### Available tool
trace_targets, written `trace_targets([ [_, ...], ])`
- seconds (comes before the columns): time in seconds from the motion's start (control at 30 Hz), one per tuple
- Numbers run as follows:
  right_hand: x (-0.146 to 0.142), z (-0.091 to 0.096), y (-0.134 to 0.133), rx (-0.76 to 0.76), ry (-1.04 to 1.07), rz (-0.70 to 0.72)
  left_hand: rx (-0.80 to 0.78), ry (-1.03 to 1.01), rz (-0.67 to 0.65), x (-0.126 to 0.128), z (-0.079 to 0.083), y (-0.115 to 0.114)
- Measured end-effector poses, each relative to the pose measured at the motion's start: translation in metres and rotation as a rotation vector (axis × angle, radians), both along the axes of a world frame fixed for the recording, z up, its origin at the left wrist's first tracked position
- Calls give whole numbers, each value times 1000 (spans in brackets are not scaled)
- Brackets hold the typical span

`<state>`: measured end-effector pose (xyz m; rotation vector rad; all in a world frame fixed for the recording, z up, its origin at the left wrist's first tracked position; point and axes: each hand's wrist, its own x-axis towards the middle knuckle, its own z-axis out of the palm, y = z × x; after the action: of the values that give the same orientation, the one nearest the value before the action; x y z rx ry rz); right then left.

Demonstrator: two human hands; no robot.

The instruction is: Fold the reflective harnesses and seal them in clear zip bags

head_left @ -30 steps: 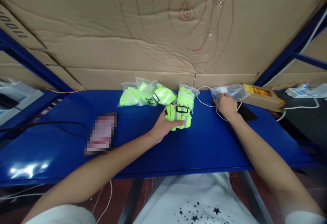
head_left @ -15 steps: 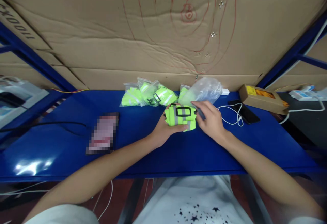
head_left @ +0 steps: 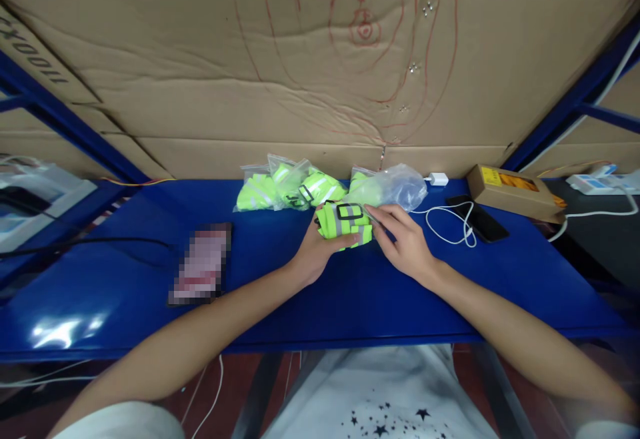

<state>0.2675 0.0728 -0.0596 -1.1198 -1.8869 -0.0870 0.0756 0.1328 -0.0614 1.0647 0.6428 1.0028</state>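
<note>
A folded neon-yellow reflective vest with grey bands and a black rectangular buckle is held up over the blue table. My left hand is closed around it from the left, thumb across the front. At its right edge, my right hand pinches a greyish end that looks like part of the vest; the fingertips partly hide it. Behind the vest lies a clear plastic bag. Several clear zip bags with neon-yellow vests stand in a row against the cardboard.
A phone with a blurred screen lies on the left of the blue table. To the right are a black phone, a white cable, a white charger and an open cardboard box. A cardboard wall closes the back.
Both hands have shifted slightly left with the vest. My right fingers have come in against the vest's right edge. The clear bag behind looks flatter, and more of the white charger shows.
</note>
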Motion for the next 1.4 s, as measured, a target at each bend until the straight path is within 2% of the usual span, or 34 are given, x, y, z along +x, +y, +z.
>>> trace_targets([
  [0.17, -8, -1, -3, 20, -25, -43, 89, -44, 77, 1, 1, -4],
  [0.23, -11, 1, -3, -38, -43, -132, 107, -57, 121, 2, 1, -4],
  [0.37, -16, 10, -1, -393, -244, -439, 177, -56, 208, 4, -4, -1],
  [0.47, -24, 11, -3, -547, -392, -474, 210, -24, 231, 6, -8, 1],
  [0.77, -45, -2, -10, -438, -403, -341, 231, 0, 259, 9, -14, 3],
  [0.93, -33, 1, -8, -354, -403, -192, 109, 15, 105, 5, -10, 7],
  [1.07, -13, 4, -10, -184, -217, -11, 111, 33, -13, 0, -8, 7],
  [1.17, -3, 6, -10, -56, -160, -50, 72, 59, -97, -1, -9, 5],
  [1.23, -2, 7, -9, -6, -180, -77, 44, 44, -108, -1, -11, 4],
  [1.4, -13, 5, -9, 18, -322, 3, -79, -75, -115, -2, -10, 4],
])
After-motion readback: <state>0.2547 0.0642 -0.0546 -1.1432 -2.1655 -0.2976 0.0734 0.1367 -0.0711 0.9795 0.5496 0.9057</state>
